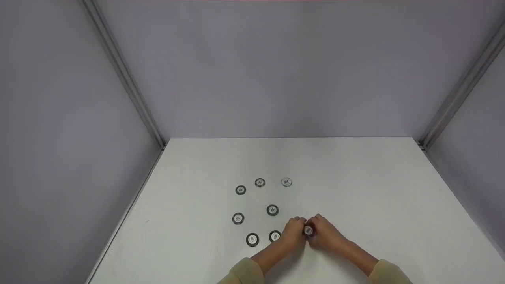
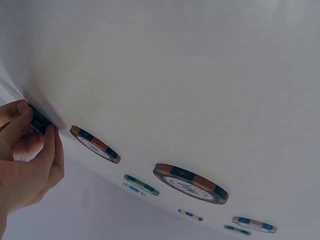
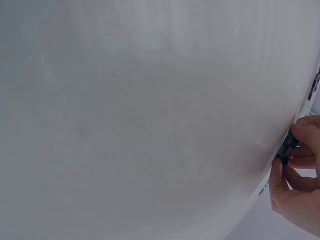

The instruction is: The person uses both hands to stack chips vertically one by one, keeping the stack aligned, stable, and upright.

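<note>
Between left hand (image 1: pixel 292 233) and right hand (image 1: pixel 325 235) sit chips (image 1: pixel 308 230)

Broad white worktop (image 1: pixel 355 177), narrowing toward straight back edge in head view. Behind it, plain grey-lilac back wall (image 1: pixel 292 67), softly shaded. Flanking worktop, left wall (image 1: pixel 59 138) and right wall (image 1: pixel 477 157) in similar tone. Grey left corner rail (image 1: pixel 124 71) and right corner rail (image 1: pixel 462 90), both slanting down to worktop's back corners, small dark fittings (image 1: pixel 164 145) at lower ends. Along worktop's left edge, thin grey strip (image 1: pixel 124 215).
</note>
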